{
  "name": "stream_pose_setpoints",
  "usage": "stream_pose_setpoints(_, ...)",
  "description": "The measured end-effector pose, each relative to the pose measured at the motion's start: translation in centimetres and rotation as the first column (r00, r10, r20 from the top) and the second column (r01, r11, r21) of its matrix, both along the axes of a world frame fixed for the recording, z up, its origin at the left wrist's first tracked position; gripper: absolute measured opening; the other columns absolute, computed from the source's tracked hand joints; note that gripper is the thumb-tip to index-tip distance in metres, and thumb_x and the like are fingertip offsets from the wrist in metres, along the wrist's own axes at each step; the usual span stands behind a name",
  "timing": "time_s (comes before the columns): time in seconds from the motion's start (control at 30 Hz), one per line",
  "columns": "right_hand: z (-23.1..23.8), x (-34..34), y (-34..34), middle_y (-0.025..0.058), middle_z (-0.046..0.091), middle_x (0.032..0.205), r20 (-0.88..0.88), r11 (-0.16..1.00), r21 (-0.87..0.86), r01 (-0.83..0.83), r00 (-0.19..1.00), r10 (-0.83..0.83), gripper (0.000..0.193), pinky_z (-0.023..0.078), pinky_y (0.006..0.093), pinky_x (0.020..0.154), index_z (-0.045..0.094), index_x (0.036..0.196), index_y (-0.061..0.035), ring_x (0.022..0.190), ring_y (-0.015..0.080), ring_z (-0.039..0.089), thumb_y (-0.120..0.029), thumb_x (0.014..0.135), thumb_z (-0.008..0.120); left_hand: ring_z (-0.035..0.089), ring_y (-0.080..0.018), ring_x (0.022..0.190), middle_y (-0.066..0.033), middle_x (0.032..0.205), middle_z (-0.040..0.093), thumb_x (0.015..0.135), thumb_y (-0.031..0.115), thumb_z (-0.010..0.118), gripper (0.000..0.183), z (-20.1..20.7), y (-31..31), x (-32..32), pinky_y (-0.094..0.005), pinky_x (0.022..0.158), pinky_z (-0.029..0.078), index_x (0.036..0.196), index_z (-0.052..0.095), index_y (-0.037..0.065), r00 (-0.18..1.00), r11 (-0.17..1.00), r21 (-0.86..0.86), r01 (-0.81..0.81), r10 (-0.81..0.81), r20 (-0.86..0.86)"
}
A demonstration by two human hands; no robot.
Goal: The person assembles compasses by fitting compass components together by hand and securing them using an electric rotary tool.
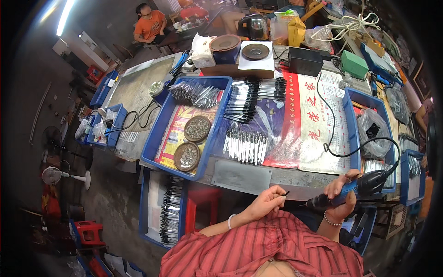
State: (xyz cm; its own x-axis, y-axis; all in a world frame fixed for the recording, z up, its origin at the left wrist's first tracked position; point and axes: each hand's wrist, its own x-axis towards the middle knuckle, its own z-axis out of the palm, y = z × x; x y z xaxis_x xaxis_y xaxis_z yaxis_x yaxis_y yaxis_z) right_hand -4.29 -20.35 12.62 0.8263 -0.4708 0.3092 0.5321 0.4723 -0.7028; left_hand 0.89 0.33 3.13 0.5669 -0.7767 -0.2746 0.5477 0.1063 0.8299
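My right hand (pixel 340 211) is wrapped round a blue and black electric screwdriver (pixel 347 190), whose black tip points left. A cord runs from its rear end. Close to that tip, my left hand (pixel 269 202) pinches a small black piece (pixel 287 193) between thumb and finger; its exact kind is too small to tell. On the table ahead lie a row of white-and-clear pen-like pieces (pixel 244 147) and, behind it, rows of black-ended ones (pixel 242 101). A grey metal plate (pixel 242 176) lies at the near table edge.
A blue tray (pixel 148 147) holds clear slim pieces and two bowls of tiny metal parts (pixel 197 128). Another blue tray (pixel 351 138) at right holds a plastic bag. The black cord (pixel 328 111) loops over a red-and-white printed sheet. A person in orange (pixel 150 25) sits far back.
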Motion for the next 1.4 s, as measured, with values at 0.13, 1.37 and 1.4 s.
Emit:
stream_pose_setpoints(0.13, 0.06, 0.33, -0.23, 0.0058, 0.051, 0.064, 0.014, 1.0, 0.0, -0.003, 1.0, 0.003, 0.046, 0.046, 0.0288, 0.054, 0.037, 0.108, -0.0034, 0.051, 0.0145, 0.052, -0.026, 0.078, 0.064, 0.047, -0.0037, 0.063, -0.0008, 0.076, 0.054, 0.093, 0.014, 0.051, 0.014, -0.25, 0.05, -0.14, -0.0165, 0.055, 0.039, 0.102, 0.049, 0.004, 0.999, 0.999, 0.005, -0.032, 0.032, -0.004)
stream_pose_setpoints(1.37, 0.34, 0.4, -0.3, 0.0046, 0.049, 0.068, 0.103, 0.999, -0.041, -0.015, 0.995, 0.019, 0.047, 0.046, 0.0288, 0.057, 0.038, 0.113, -0.0043, 0.054, 0.0135, 0.05, -0.029, 0.082, 0.063, 0.046, -0.0018, 0.058, 0.0003, 0.073, 0.053, 0.094, 0.016, 0.052, 0.013, -0.22, 0.37, -0.31, -0.0151, 0.051, 0.037, 0.098, 0.05, 0.005, 0.996, 0.996, -0.016, -0.087, 0.086, -0.035)
stream_pose_setpoints(1.4, 0.28, 0.37, -0.35, 0.0039, 0.048, 0.07, 0.123, 0.998, -0.054, -0.032, 0.992, 0.039, 0.045, 0.044, 0.0282, 0.057, 0.038, 0.115, -0.0047, 0.056, 0.0128, 0.049, -0.028, 0.084, 0.061, 0.046, -0.0019, 0.058, 0.0002, 0.073, 0.053, 0.094, 0.016, 0.052, 0.013, -0.26, 0.4, -0.35, -0.0151, 0.051, 0.037, 0.098, 0.05, 0.005, 0.996, 0.996, -0.027, -0.09, 0.089, -0.032)
